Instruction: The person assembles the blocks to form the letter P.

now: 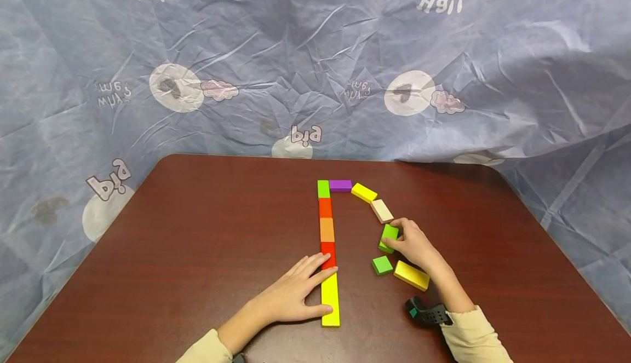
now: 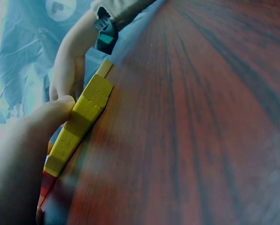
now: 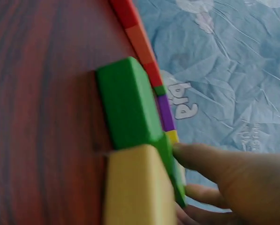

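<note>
My left hand [image 1: 288, 294] lies spread, its fingertips resting on a red block [image 1: 327, 252] and a long yellow block [image 1: 331, 297] at the near end of a straight column. My right hand [image 1: 416, 247] pinches a green block [image 1: 389, 236] between thumb and fingers. That block lies just below a beige block [image 1: 382, 211] in a curved row. Nearer me are a small green block [image 1: 382, 265] and a loose yellow block [image 1: 411, 275], both large in the right wrist view. In the left wrist view the thumb [image 2: 60, 108] touches the yellow block's side.
Farther up the column are an orange block [image 1: 327, 230], another red block [image 1: 325, 208] and a green block [image 1: 323, 189]. A purple block [image 1: 340, 185] and a yellow block [image 1: 364, 192] continue rightward. The brown table [image 1: 197, 242] meets a patterned blue cloth [image 1: 296, 51] behind.
</note>
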### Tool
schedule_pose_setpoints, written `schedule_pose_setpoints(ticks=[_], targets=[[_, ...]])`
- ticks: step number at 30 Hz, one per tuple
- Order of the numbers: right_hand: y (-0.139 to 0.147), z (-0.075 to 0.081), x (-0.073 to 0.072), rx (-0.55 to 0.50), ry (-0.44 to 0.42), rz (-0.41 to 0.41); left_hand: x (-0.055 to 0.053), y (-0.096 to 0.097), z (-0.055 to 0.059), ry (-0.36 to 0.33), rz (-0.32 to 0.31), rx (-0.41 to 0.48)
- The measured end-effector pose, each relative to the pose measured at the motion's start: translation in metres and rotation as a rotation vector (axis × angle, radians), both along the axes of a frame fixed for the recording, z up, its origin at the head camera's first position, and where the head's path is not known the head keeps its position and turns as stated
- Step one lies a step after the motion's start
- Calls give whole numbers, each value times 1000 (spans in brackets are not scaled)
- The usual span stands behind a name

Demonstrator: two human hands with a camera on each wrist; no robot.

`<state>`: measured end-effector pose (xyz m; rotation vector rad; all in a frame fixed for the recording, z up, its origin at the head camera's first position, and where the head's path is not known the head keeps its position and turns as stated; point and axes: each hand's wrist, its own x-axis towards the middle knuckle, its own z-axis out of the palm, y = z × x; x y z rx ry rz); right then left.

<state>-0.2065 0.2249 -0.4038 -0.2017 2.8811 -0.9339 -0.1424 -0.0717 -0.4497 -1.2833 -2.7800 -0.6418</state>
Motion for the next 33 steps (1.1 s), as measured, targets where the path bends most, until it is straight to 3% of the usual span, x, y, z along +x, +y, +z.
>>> schedule_pose_setpoints(ticks=[6,22,27,33], targets=[[-7,-8,-4,-16,23,-123,0,0,-1,4,-1,7],[-19,-18,-10,-25,81,-241,0,1,-3,19,1,13],[-18,-16,-9,-18,64,-238,0,1,-2,6,6,7],[-5,-1,2,53,50,-125,0,0,-1,8,1,4]])
